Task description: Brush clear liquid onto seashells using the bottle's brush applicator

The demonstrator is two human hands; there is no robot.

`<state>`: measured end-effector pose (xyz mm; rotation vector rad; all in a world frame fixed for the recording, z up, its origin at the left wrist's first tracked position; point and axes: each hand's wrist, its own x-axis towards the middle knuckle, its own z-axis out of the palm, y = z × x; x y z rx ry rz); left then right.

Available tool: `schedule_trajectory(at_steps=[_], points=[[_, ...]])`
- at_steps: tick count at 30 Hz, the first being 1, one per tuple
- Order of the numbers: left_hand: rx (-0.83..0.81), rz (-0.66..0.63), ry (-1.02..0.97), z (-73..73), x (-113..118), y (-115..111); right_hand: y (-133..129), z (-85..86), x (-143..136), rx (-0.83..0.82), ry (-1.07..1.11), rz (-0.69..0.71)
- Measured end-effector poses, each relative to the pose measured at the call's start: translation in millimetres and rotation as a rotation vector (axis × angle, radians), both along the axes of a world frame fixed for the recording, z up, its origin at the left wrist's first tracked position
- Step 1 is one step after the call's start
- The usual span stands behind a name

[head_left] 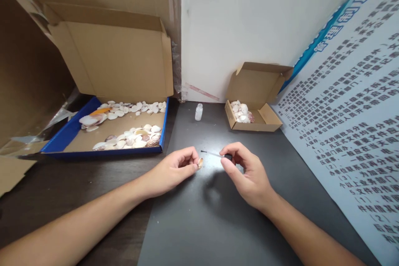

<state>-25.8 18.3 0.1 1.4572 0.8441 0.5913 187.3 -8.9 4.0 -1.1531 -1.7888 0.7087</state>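
Between the thumb and fingers of my left hand point(174, 170) is a small brownish seashell point(200, 163), held just above the grey mat. My right hand point(247, 172) pinches the dark cap of a thin applicator brush point(212, 153). The brush's dark tip points left toward the shell, with a small gap between them. Farther back on the mat stands a small clear glass bottle point(198, 112), upright and uncapped, with whitish contents.
At left, an open blue-sided cardboard box point(102, 129) holds many shells in two groups. A smaller open cardboard box point(258, 124) with white shells stands back right. A white panel point(233, 29) rises behind; a printed sheet point(349, 112) leans along the right.
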Motion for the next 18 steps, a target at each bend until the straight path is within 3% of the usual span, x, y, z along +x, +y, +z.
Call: schedule_trajectory(at_steps=[18], points=[[0.004,-0.001,-0.014,-1.1,0.1,0.9,0.8,-1.3,-0.2,-0.019,-0.019,-0.026]])
